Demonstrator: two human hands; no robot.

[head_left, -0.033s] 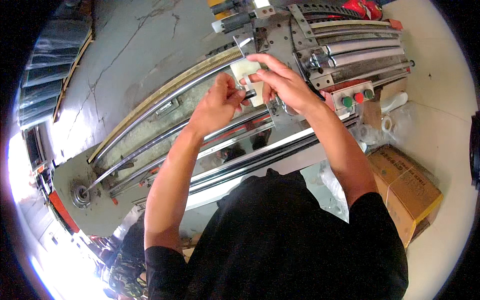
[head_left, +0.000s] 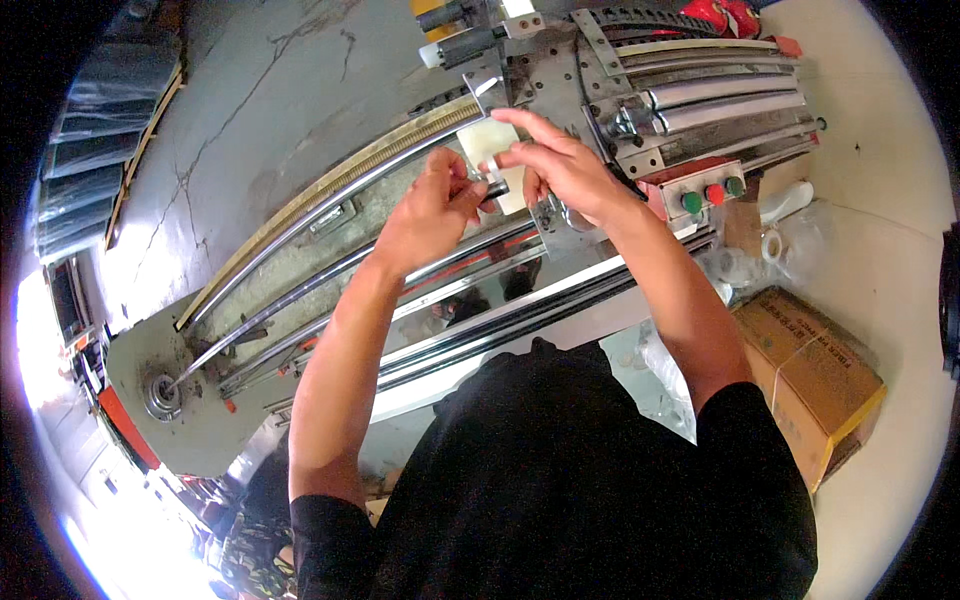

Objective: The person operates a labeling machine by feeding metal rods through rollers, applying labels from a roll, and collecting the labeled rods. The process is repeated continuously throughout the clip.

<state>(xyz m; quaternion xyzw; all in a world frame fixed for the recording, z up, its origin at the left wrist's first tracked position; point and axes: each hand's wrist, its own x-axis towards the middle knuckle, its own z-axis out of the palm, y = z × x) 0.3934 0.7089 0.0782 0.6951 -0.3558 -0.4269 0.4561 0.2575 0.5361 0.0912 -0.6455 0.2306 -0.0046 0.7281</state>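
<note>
A long machine bed (head_left: 385, 185) is crossed by bright metal rails (head_left: 300, 225), which run from its left end toward a perforated metal plate (head_left: 545, 75) on its right part. Both hands are placed over the bed, just left of that plate.

The left hand (head_left: 425, 212) is found clamped, thumb against curled fingers, on a short dark cylinder (head_left: 497, 189), whose free end is pointed to the right. The cylinder is located above the bed, between its far and near edges, in front of a pale flat piece (head_left: 487, 140). The right hand (head_left: 572, 178) is held opposite, with two fingers extended and spread apart over the pale piece and the others bent downward. Whether anything is gripped by it cannot be told.

At the near edge of the machine, right of the right hand, a control box (head_left: 665, 197) is fitted with two green buttons and a red one between them. At the bed's left end, a round metal fitting (head_left: 163, 397) is set in a grey end plate (head_left: 150, 345). Beyond the near right corner, a cardboard carton (head_left: 800, 370) is placed, with a white roll (head_left: 772, 245) and clear plastic wrapping (head_left: 805, 240) near it.
</note>
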